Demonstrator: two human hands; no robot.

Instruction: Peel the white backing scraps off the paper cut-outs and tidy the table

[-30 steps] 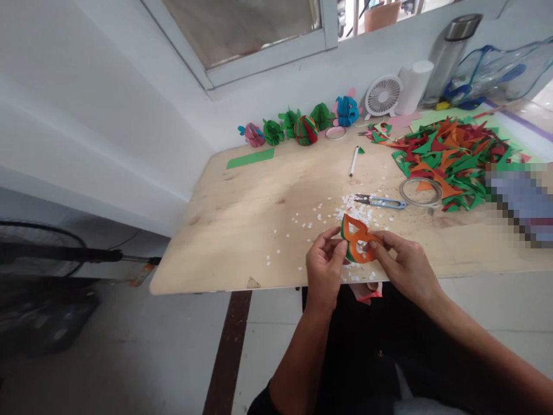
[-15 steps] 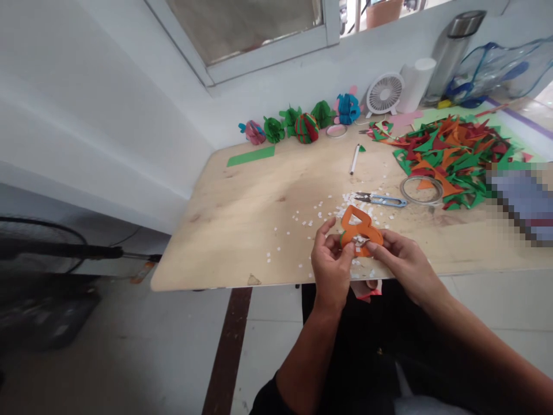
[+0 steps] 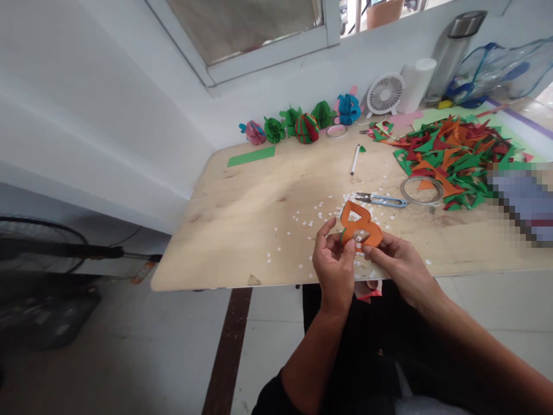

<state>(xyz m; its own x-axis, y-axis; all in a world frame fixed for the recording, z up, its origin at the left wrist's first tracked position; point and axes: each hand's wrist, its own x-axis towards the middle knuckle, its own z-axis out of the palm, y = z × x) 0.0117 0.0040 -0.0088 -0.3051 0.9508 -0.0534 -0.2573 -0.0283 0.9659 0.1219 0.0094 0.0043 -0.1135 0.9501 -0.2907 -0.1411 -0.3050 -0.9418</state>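
Pressing lightly suits the orange cutout, which left hand and right hand pinch near the tabletop's front edge.

Left hand and right hand nearly meet, thumbs bent inward (both forearms bare), fingers curled in a grip.

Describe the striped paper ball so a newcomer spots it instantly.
On the wooden table, a row of paper figures lines the wall. Between two green ones sits the striped ball, the only one banded red and green.
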